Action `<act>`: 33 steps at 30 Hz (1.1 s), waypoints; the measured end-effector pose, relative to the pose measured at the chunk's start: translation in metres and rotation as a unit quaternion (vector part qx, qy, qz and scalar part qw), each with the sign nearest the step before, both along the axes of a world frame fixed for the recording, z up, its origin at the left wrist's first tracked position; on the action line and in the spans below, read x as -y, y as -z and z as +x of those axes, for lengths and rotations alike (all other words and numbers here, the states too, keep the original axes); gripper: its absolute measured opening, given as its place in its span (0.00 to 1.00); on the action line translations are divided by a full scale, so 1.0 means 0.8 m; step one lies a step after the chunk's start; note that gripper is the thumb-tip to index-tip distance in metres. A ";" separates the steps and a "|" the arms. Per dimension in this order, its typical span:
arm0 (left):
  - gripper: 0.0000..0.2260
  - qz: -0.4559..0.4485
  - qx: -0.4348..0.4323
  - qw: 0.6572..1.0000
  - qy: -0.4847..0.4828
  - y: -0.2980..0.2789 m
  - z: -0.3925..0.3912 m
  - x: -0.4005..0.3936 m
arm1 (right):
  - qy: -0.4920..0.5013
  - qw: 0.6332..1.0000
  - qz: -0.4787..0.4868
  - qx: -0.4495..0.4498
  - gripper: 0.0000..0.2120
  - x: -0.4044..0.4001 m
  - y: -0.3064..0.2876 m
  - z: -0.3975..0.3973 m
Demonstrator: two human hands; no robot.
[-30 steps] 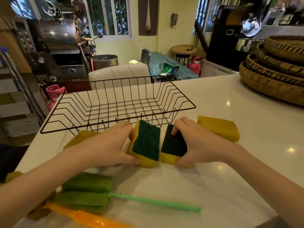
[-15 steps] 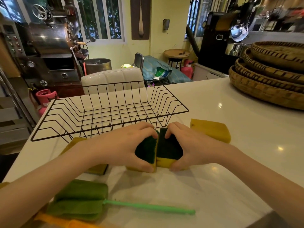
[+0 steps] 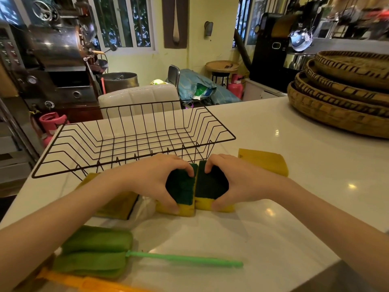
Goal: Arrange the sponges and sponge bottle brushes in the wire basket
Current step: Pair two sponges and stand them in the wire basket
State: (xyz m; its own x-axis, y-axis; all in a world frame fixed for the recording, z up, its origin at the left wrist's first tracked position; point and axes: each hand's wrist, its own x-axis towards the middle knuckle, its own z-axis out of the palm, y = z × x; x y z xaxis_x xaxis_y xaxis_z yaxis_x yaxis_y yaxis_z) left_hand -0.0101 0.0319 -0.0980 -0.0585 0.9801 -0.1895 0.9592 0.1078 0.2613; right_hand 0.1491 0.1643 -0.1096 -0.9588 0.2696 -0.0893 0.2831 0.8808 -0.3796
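Wire basket [image 3: 134,140] behind sponges [image 3: 195,188]; green brush [image 3: 94,251] nr front edge.

On the counter [image 3: 294,197], the wire basket [image 3: 134,142] stands toward the far left. Just near of it, at the middle, two sponges sit side by side and touching: the left sponge [image 3: 183,192] under the left hand [image 3: 153,182], the right sponge [image 3: 210,188] under the right hand [image 3: 242,184]. A third sponge [image 3: 263,161] lies to their right, beside the basket's right end. A fourth sponge [image 3: 120,205] lies to their left, partly under the left forearm. Nearer still, at the left, a bottle brush [image 3: 117,256] lies with its handle pointing right. Another brush [image 3: 84,283] lies at the near left edge. Stacked woven trays [image 3: 341,102] sit at the far right.
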 end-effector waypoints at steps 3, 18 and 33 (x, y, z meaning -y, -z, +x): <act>0.30 0.014 0.013 1.000 -0.009 -0.001 0.005 0.004 | -0.003 1.000 -0.016 -0.021 0.29 -0.003 0.003 0.001; 0.29 0.146 0.037 0.989 -0.011 -0.116 -0.011 0.019 | -0.079 0.996 -0.001 -0.039 0.29 -0.036 -0.141 -0.020; 0.28 0.124 -0.029 0.986 -0.104 -0.076 -0.146 -0.087 | -0.109 0.994 -0.004 -0.029 0.31 -0.149 -0.097 -0.204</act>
